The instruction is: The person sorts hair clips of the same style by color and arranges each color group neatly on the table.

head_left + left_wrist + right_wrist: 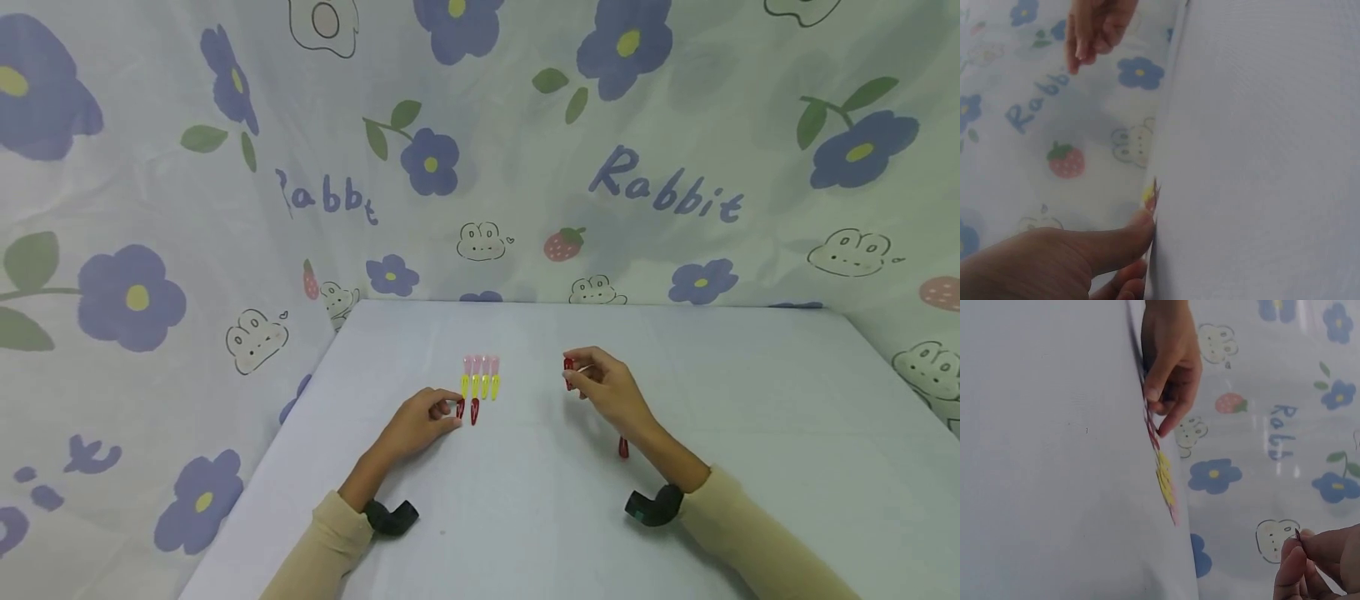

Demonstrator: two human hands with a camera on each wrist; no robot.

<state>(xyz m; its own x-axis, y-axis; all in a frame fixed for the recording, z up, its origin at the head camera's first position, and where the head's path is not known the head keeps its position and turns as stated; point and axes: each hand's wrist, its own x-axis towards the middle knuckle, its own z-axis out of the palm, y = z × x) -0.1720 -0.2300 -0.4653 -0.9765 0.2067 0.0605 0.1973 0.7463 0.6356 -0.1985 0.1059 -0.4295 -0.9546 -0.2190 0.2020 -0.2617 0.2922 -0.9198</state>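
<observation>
Red snap hair clips are at both hands. My left hand has thumb and index finger at the two ends of a red hair clip, pinching it at the table. A second red hair clip lies just right of it. Above them are a row of several yellow hair clips and, farther back, a row of several pink hair clips. Raised off the table, my right hand pinches another red hair clip between thumb and fingers; in the right wrist view this clip shows edge-on.
One more red hair clip lies beside the right forearm, partly covered by it. The white table ends at the back and left against a hanging curtain printed with flowers and rabbits. Each wrist wears a black camera band.
</observation>
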